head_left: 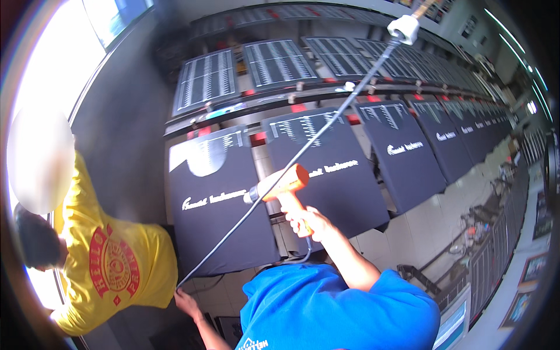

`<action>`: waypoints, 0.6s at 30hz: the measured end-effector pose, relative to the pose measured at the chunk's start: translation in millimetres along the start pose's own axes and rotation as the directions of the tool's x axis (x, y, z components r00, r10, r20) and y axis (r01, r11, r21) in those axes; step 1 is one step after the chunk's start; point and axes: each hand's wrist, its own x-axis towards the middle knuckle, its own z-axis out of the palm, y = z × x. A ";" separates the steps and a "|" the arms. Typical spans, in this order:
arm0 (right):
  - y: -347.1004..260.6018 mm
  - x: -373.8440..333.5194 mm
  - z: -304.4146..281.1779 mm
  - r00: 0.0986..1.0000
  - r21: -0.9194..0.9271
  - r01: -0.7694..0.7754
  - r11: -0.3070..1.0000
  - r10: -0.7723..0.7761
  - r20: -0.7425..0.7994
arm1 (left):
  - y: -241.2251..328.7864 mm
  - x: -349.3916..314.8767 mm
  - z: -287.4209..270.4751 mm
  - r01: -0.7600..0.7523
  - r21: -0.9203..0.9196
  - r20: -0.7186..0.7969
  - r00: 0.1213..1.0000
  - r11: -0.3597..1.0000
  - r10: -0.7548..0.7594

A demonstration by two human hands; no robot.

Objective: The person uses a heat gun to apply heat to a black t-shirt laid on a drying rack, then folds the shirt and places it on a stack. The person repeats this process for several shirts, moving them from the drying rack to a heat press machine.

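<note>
In my right hand (310, 223) is an orange heat gun (284, 183), fingers wrapped round its handle. Its dark nozzle points left over a black garment (224, 230) stretched on a flat board and printed with white lettering. A cord (307, 252) hangs from the gun's handle. Down at the lower left, my left hand (188, 304) is closed on the lower end of a long grey cable (245, 214). The cable runs taut up to a white fitting (403, 29), crossing in front of the gun. Another black garment (344, 195) lies on the neighbouring board.
A person in a yellow shirt (125, 262) stands close at my left. More garment-covered boards (402, 169) run off to the right. Behind a rail (256, 105) are ruled grey boards (207, 81). Tools and cords clutter a bench (466, 233) at the right.
</note>
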 end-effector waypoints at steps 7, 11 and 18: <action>7.0 -188.1 -158.1 0.941 0.187 0.188 0.964 -0.122 -0.315 | 210.1 -30.8 -60.4 0.218 -0.487 0.404 0.915 0.846 -0.003; 8.7 -295.4 -255.3 0.823 0.333 0.492 0.804 -0.305 -0.479 | 405.0 -82.6 -100.8 0.063 -0.855 0.399 0.716 0.516 0.573; -6.2 -456.9 -346.5 0.369 0.344 0.916 0.207 -0.770 -0.520 | 634.9 -34.0 -56.1 -0.376 -0.872 0.128 0.443 0.313 0.887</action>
